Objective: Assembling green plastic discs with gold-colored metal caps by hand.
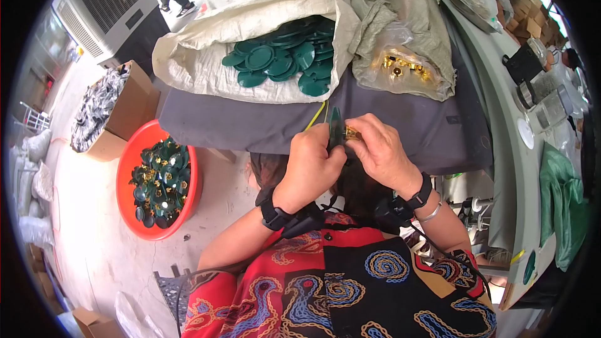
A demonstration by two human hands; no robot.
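Note:
Both of my hands meet above the near edge of the dark cloth-covered table [250,126]. My left hand [311,164] pinches a dark green disc [335,126], which stands on edge. Against its right face, the fingers of my right hand [383,155] hold a small gold-coloured fitting [350,133]. Just beyond lies an open white woven sack [188,66] with many loose green discs [275,59] at its mouth. To its right, a greenish-grey sack [400,9] holds gold-coloured fittings [407,69] in clear plastic.
On the floor at left, a red-orange tub [128,197] contains green discs with gold parts. Behind it stands a cardboard box [134,103] of grey pieces, near an air cooler [106,9]. A pale counter [507,112] runs along the right, with jars and green cloth [560,203].

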